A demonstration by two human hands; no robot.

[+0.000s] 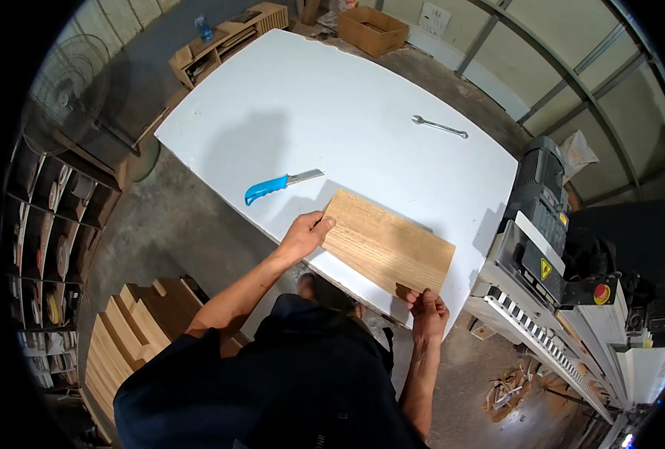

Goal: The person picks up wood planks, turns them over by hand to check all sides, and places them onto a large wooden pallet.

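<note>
Large white flat-topped table (332,112) takes up the middle. Long grey-and-white machine with a dark motor (542,254) along its right side. Brown open-fronted shelf rack (106,213) at far left, many compartments, items in them. Stack of light and dark brown wooden pieces (126,329) on the floor, lower left. Round-caged standing fan (64,97) upper left. Low brown wooden cabinet (231,28) past the table's far left corner; open brown cardboard box (370,39) past the far edge.

Flat rectangular light-brown wooden board (389,243) is over the table's near part, set at a slant; can't tell if flat on it or slightly lifted. Left hand (305,236) holds the board's left end, thumb on top, other fingers mostly hidden. Right hand (428,307) at the near edge by the right corner, fingers bunched narrow; can't tell if they grip it.

Blue-handled saw with short grey blade (286,181) lies beyond the left hand, blade toward the board, apart from it. Silver metal wrench (441,127) lies toward the table's far right.
</note>
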